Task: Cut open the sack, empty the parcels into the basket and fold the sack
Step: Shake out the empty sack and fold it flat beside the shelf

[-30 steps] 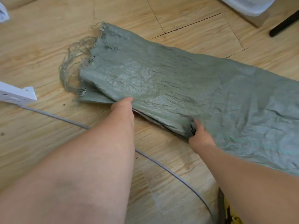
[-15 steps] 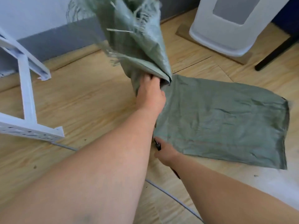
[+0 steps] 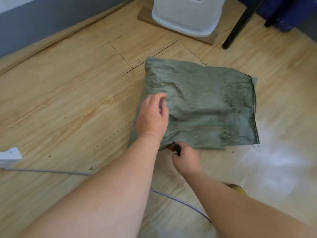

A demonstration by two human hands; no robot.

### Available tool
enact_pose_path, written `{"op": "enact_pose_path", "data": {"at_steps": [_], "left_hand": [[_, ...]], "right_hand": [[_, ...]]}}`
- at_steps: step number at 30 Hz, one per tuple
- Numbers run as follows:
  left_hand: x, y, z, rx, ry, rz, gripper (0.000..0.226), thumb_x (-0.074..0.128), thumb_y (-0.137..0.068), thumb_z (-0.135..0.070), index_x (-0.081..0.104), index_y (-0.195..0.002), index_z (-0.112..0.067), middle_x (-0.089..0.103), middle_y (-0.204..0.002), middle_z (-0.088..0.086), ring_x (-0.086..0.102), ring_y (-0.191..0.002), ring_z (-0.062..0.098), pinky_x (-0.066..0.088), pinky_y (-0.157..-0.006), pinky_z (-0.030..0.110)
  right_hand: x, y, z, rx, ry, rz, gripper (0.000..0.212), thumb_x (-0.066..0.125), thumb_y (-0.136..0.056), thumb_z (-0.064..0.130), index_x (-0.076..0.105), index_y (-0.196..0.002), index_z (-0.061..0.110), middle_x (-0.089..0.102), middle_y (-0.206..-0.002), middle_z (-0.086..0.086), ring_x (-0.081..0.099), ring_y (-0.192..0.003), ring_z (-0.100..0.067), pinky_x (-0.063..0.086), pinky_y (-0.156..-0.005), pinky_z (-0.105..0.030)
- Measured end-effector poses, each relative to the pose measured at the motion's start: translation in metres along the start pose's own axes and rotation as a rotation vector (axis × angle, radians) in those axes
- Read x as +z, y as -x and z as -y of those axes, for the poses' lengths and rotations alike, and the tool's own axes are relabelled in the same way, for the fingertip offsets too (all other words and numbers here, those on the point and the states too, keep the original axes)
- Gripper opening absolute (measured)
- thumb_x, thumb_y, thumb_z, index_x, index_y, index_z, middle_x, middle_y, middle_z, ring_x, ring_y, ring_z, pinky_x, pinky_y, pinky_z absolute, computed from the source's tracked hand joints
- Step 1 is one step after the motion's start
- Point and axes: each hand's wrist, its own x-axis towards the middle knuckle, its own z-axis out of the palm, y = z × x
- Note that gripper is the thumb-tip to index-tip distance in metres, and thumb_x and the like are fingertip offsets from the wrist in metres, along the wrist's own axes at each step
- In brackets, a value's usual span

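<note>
While folded, sack [image 3: 202, 103] lies flat (fringe rightward).

Pale wood-plank floor [image 3: 68, 100] meets a grey wall [image 3: 42, 19]; a white bin [image 3: 187, 16] stands beside a black furniture leg [image 3: 238, 26].

Cut off at twelve o'clock: white basket [image 3: 186, 21]. Mostly hidden inside curled right hand [image 3: 186, 158]: small dark tool [image 3: 175, 148], kind unclear. Partly covered at nine o'clock by left hand [image 3: 152, 117]: sack [image 3: 197, 103].
</note>
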Motion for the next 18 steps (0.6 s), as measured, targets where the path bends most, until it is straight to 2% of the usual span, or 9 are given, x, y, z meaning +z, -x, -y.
{"op": "enact_pose_path", "data": {"at_steps": [1, 2, 5, 8, 10, 12, 15, 17, 18], "left_hand": [[-0.004, 0.002, 0.011, -0.050, -0.068, -0.100, 0.027, 0.053, -0.093, -0.022, 0.060, -0.119, -0.022, 0.059, -0.118, 0.000, 0.054, -0.110, 0.020, 0.047, -0.091, 0.033], [-0.006, 0.004, 0.023, -0.136, -0.135, -0.105, 0.033, 0.054, -0.093, -0.026, 0.055, -0.126, -0.021, 0.053, -0.127, 0.003, 0.049, -0.118, 0.022, 0.043, -0.096, 0.034], [-0.007, 0.014, 0.055, -0.357, -0.253, 0.215, 0.068, 0.060, -0.087, -0.048, 0.033, -0.145, -0.023, 0.032, -0.148, 0.006, 0.032, -0.137, 0.027, 0.035, -0.109, 0.042], [0.004, 0.018, 0.076, -0.508, -0.116, 0.374, 0.083, 0.061, -0.079, -0.064, 0.029, -0.148, -0.031, 0.020, -0.156, 0.007, 0.027, -0.142, 0.029, 0.029, -0.114, 0.044], [0.013, 0.020, 0.082, -0.635, 0.048, 0.441, 0.090, 0.058, -0.070, -0.076, 0.033, -0.147, -0.035, 0.029, -0.154, 0.008, 0.036, -0.138, 0.028, 0.032, -0.113, 0.043], [0.019, 0.026, 0.080, -0.616, 0.084, 0.484, 0.087, 0.051, -0.068, -0.081, 0.046, -0.141, -0.033, 0.044, -0.146, 0.005, 0.045, -0.131, 0.026, 0.038, -0.108, 0.041], [0.022, 0.031, 0.078, -0.587, 0.028, 0.315, 0.057, 0.046, -0.087, -0.065, 0.062, -0.123, -0.025, 0.059, -0.126, 0.006, 0.055, -0.119, 0.029, 0.045, -0.092, 0.035], [0.018, 0.032, 0.089, -0.680, -0.034, 0.225, 0.056, 0.054, -0.090, -0.051, 0.048, -0.138, -0.022, 0.046, -0.141, 0.010, 0.047, -0.128, 0.032, 0.039, -0.101, 0.039], [0.018, 0.032, 0.095, -0.778, -0.004, 0.260, 0.066, 0.058, -0.090, -0.047, 0.037, -0.146, -0.019, 0.038, -0.148, 0.011, 0.041, -0.133, 0.033, 0.035, -0.106, 0.040]], "right_hand": [[-0.007, -0.002, 0.000, 0.024, -0.010, -0.048, 0.041, 0.055, -0.081, 0.005, 0.063, -0.120, 0.016, 0.068, -0.115, -0.011, 0.061, -0.107, -0.031, 0.046, -0.083, -0.029], [-0.012, -0.006, 0.000, 0.066, -0.039, -0.092, 0.044, 0.055, -0.083, 0.006, 0.060, -0.125, 0.017, 0.064, -0.122, -0.009, 0.059, -0.111, -0.030, 0.046, -0.088, -0.030], [-0.029, -0.021, 0.002, 0.246, -0.159, -0.251, 0.045, 0.051, -0.089, 0.008, 0.052, -0.134, 0.013, 0.049, -0.137, -0.010, 0.053, -0.118, -0.030, 0.041, -0.098, -0.034], [-0.044, -0.028, 0.009, 0.359, -0.172, -0.453, 0.036, 0.048, -0.093, 0.012, 0.051, -0.129, 0.009, 0.046, -0.133, -0.012, 0.054, -0.112, -0.033, 0.043, -0.092, -0.038], [-0.046, -0.026, 0.018, 0.233, -0.103, -0.510, 0.033, 0.050, -0.092, 0.012, 0.052, -0.125, 0.014, 0.045, -0.132, -0.006, 0.055, -0.110, -0.031, 0.044, -0.081, -0.037], [-0.042, -0.024, 0.030, -0.019, 0.018, -0.479, 0.041, 0.054, -0.088, 0.011, 0.051, -0.126, 0.026, 0.043, -0.134, 0.004, 0.052, -0.115, -0.023, 0.043, -0.074, -0.033], [-0.041, -0.032, 0.049, -0.316, 0.161, -0.381, 0.060, 0.056, -0.086, 0.009, 0.042, -0.136, 0.038, 0.033, -0.146, 0.014, 0.040, -0.128, -0.014, 0.048, -0.078, -0.038], [-0.042, -0.040, 0.060, -0.320, 0.175, -0.388, 0.061, 0.054, -0.087, 0.008, 0.041, -0.136, 0.040, 0.034, -0.145, 0.013, 0.042, -0.126, -0.016, 0.051, -0.079, -0.040], [-0.043, -0.043, 0.064, -0.277, 0.143, -0.416, 0.058, 0.054, -0.087, 0.009, 0.043, -0.134, 0.039, 0.037, -0.141, 0.011, 0.047, -0.121, -0.018, 0.052, -0.078, -0.041]]}}
